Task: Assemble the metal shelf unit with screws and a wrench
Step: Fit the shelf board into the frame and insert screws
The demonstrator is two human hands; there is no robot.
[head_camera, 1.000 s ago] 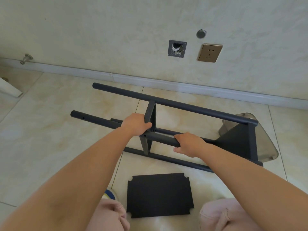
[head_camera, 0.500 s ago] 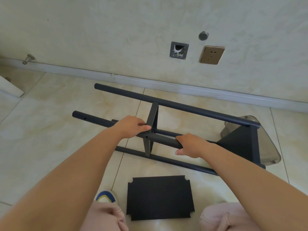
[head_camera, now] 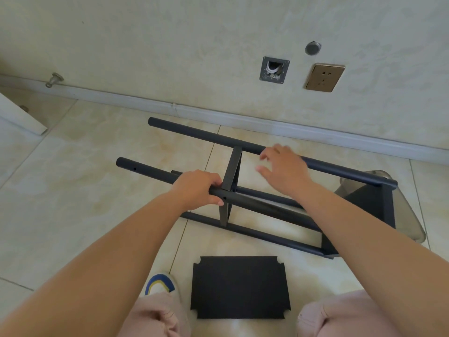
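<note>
On the tiled floor, just in front of the skirting board (head_camera: 243, 117), the dark metal shelf frame (head_camera: 267, 210) lies on its side, four poles joined by a fitted middle shelf (head_camera: 232, 169) and an end shelf (head_camera: 371, 203) to the right. A loose shelf panel (head_camera: 239, 287) lies flat near the frame, on the side away from the skirting board. The left hand (head_camera: 198, 188) grips the near upper pole (head_camera: 150, 170) right beside the middle shelf, fingers curled round it. The right hand (head_camera: 285, 170) hovers spread and empty over the far upper pole (head_camera: 194, 135) — holding nothing. The step looks like repositioning the frame, probably to roll it. Best to take the far pole firmly before turning, keep the left grip close to the joint, and move both hands together — loose screws could let the frame rack. No wrench or screws are in view.
</note>
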